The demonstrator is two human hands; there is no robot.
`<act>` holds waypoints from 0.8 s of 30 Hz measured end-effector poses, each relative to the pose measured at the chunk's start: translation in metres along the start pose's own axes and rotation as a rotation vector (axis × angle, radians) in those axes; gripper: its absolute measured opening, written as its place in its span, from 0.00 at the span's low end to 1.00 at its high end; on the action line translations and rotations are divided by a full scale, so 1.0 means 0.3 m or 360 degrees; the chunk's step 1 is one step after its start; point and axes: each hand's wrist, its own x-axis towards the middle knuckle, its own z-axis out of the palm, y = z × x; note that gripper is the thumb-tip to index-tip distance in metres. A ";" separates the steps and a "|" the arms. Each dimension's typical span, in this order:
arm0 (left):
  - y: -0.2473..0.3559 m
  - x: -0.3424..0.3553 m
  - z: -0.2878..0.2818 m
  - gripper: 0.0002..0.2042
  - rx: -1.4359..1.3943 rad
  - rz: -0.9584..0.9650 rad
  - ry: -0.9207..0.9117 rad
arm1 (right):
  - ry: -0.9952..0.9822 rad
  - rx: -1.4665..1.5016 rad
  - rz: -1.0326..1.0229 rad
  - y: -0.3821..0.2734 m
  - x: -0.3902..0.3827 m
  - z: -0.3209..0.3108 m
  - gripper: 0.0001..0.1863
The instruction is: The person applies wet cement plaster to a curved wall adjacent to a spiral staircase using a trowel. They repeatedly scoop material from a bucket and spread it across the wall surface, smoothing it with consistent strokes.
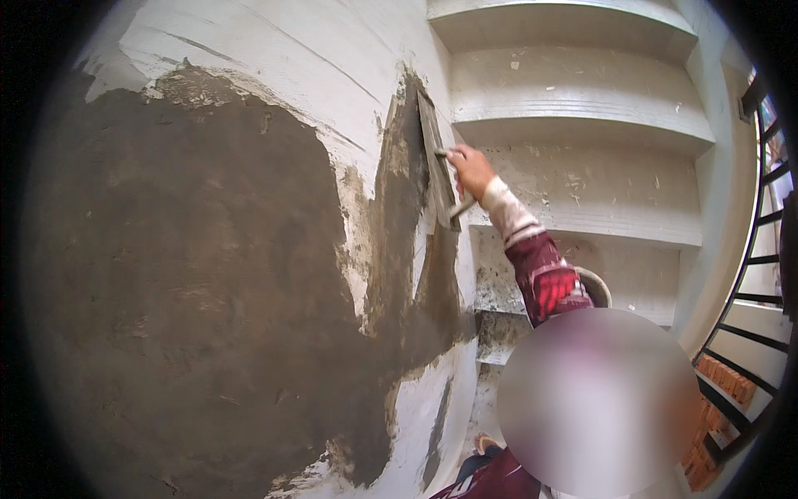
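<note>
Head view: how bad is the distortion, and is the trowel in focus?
Head view: fisheye bends the steps toward the rim, corners black; trowel fairly sharp; plaster dark, evenly lit, no glare.

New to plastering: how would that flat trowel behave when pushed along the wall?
The trowel looks a stiff flat blade, probably unbending. On the wet grey plaster it likely drags, not slips. A co-worker's hand holds it alone, so probably light.
</note>
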 end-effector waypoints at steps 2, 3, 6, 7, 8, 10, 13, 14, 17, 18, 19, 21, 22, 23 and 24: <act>-0.007 0.002 -0.009 0.37 0.0015 -0.0006 0.0011 | 0.0053 0.0042 -0.0053 -0.020 0.034 -0.013 0.19; -0.009 -0.003 -0.014 0.37 0.0021 -0.0007 0.0013 | 0.0078 0.0055 -0.0089 -0.036 0.061 -0.022 0.19; 0.002 0.002 -0.006 0.37 -0.0006 0.0006 0.0023 | -0.0061 0.0128 0.0103 -0.063 0.212 -0.104 0.18; 0.001 0.000 -0.011 0.37 -0.0003 0.0006 0.0016 | -0.0012 0.0137 0.0106 -0.102 0.200 -0.076 0.18; 0.004 0.004 -0.006 0.37 -0.0007 0.0001 0.0010 | 0.0051 0.0135 0.0103 -0.134 0.181 -0.063 0.18; 0.002 -0.001 -0.005 0.37 -0.0009 -0.0009 -0.0009 | -0.0043 0.0137 0.0122 -0.090 -0.024 0.055 0.21; 0.009 0.007 -0.004 0.37 -0.0020 -0.0035 -0.0009 | 0.0262 -0.0184 -0.0172 0.041 -0.450 0.220 0.22; 0.000 -0.002 -0.012 0.37 0.0008 -0.0038 -0.0028 | 0.0109 -0.0051 -0.0079 0.020 -0.593 0.259 0.20; -0.013 -0.011 -0.044 0.37 0.0074 -0.0057 -0.0053 | -0.0217 0.0261 0.0575 -0.031 -0.854 0.320 0.17; -0.022 -0.011 -0.049 0.37 0.0079 -0.0064 -0.0062 | -0.0137 0.0223 0.0515 -0.024 -0.808 0.325 0.17; -0.030 -0.011 -0.050 0.37 0.0082 -0.0066 -0.0054 | -0.0046 0.0191 0.0449 -0.031 -0.713 0.322 0.18; -0.021 0.003 -0.017 0.37 0.0040 -0.0072 -0.0031 | 0.0013 -0.0098 0.0202 -0.020 -0.362 0.224 0.21; -0.020 0.007 -0.010 0.37 0.0024 -0.0074 -0.0017 | 0.0089 -0.0301 -0.0001 -0.003 -0.159 0.154 0.23; -0.011 0.013 0.002 0.37 -0.0006 -0.0081 -0.0003 | 0.0198 -0.0509 -0.0192 0.009 0.039 0.065 0.25; -0.033 0.003 -0.019 0.37 0.0038 -0.0071 -0.0029 | 0.0116 -0.0232 -0.0098 -0.084 0.120 0.056 0.23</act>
